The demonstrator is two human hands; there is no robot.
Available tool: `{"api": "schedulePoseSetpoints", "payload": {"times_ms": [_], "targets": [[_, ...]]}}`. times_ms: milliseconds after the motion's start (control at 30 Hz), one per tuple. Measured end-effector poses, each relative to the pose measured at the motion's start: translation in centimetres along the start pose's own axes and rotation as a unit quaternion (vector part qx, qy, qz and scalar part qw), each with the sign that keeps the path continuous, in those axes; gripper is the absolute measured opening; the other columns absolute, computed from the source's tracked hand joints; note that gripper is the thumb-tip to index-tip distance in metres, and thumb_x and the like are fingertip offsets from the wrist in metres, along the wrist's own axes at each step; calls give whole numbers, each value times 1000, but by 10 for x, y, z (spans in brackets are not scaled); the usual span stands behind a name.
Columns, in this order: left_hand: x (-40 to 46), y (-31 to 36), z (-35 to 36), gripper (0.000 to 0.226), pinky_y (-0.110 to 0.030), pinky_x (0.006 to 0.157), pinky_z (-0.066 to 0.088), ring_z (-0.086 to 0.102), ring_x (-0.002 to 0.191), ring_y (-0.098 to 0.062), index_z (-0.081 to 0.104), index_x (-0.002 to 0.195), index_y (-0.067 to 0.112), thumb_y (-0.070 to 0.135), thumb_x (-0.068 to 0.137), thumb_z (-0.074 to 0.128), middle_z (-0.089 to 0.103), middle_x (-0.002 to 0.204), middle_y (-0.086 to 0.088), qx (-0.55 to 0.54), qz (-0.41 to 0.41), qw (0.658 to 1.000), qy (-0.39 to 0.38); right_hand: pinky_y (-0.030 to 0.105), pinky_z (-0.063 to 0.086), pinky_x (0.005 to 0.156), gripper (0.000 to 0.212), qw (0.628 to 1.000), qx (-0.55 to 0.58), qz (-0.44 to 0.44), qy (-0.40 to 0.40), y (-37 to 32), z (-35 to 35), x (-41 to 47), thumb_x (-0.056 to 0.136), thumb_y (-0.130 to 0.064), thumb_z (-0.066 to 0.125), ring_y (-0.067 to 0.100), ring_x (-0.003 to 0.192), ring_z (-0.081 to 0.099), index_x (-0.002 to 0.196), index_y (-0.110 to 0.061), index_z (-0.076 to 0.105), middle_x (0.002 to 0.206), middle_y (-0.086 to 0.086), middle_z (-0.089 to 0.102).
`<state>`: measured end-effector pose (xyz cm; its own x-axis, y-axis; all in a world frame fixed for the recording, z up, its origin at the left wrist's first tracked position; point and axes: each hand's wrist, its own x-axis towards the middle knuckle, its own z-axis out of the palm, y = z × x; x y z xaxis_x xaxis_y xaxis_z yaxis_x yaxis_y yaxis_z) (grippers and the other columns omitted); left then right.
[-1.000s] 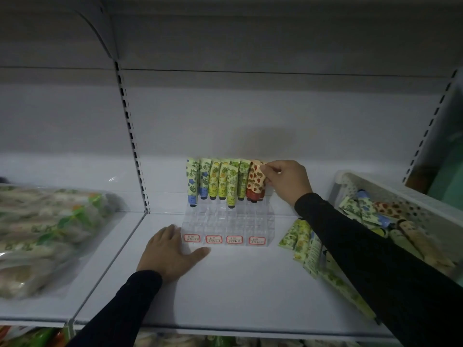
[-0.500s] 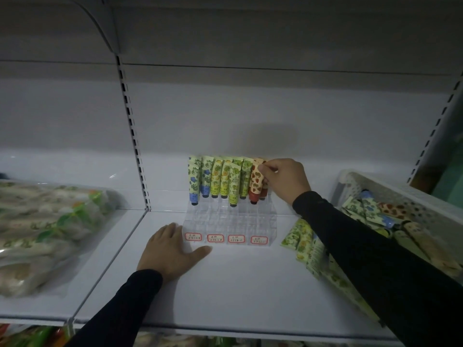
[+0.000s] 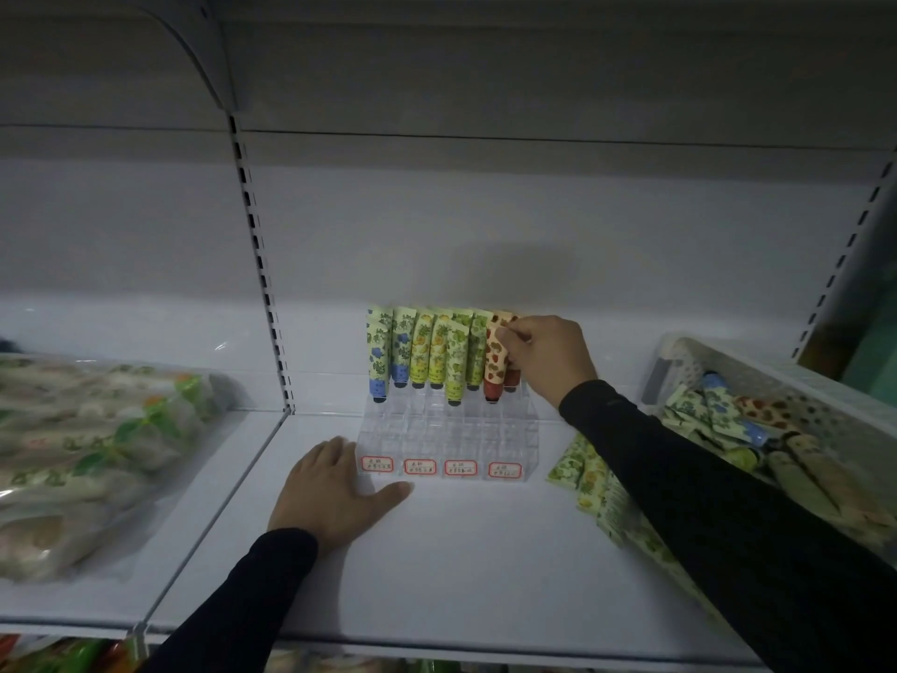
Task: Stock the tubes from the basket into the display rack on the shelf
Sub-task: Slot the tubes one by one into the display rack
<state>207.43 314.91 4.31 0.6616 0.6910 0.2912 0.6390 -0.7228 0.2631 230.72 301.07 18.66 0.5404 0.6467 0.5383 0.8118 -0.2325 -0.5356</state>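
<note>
Red tube (image 3: pixel 496 357) lower in rack (image 3: pixel 446 432)

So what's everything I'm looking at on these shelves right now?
Clear acrylic display rack: one, transparent, four red-bordered labels on its front, middle of the white shelf.
Patterned tubes in the rack: about eight, upright along the back rows; blue-capped at left, yellow-green in the middle, red strawberry-print at right.
Loose green tubes: several, lying on the shelf right of the rack.
White perforated plastic basket: one, far right, holding mixed tubes.
Clear plastic bags of packaged goods: a pile, left shelf section.
Left hand: flat on the shelf, beside the rack's front left corner.
Right hand: gripping the red strawberry-print tube.
</note>
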Motion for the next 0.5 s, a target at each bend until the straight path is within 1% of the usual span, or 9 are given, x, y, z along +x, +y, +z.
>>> {"api": "schedulePoseSetpoints", "payload": {"times_ms": [133,200,267,333,367,433,500], "targets": [[0,-1,1,74,-30,97,42,50,105,-11,55,112,36,93,69,33,45,95,15,3,2,1000,0,19,32,62,33,1000,-25,5,1,-2,2,-1,97,-28,56,20,71,59,83,-4,74,75,8,69],[0,-1,1,74,-30,97,41,50,105,-11,55,112,37,92,69,34,45,94,16,1,3,1000,1,18,28,59,35,999,-38,6,0,-2,2,0,97,-28,55,17,65,54,75,-6,71,66,3,62],[0,-1,1,73,-30,97,41,50,105,-11,56,111,36,92,69,35,46,94,16,-3,3,1000,1,19,25,57,38,999,-47,12,-1,-1,1,1,97,-27,55,14,59,48,63,-12,62,56,-5,52],[0,-1,2,73,-30,96,42,50,105,-11,57,111,36,92,69,35,46,94,16,-5,4,1000,4,21,26,55,43,998,-57,19,-3,-1,0,1,96,-28,55,10,54,45,55,-19,51,52,-7,46],[0,-1,2,73,-30,96,42,51,105,-11,57,110,36,92,69,35,47,94,16,-5,5,1000,7,20,27,54,43,998,-54,21,-6,-1,0,2,96,-27,55,10,54,46,54,-20,51,52,-8,47],[0,-1,2,72,-30,96,42,51,105,-11,57,109,36,92,69,36,47,93,16,-7,4,1000,10,17,31,57,37,999,-38,27,-7,-1,0,2,96,-26,56,14,60,53,61,-14,62,57,-5,57],[0,-1,2,72,-30,97,42,51,106,-11,57,109,36,92,69,36,48,94,16,-7,4,1000,9,20,37,63,34,999,-36,28,-3,-2,-1,3,95,-25,56,18,64,58,70,-7,71,66,4,66]]}}
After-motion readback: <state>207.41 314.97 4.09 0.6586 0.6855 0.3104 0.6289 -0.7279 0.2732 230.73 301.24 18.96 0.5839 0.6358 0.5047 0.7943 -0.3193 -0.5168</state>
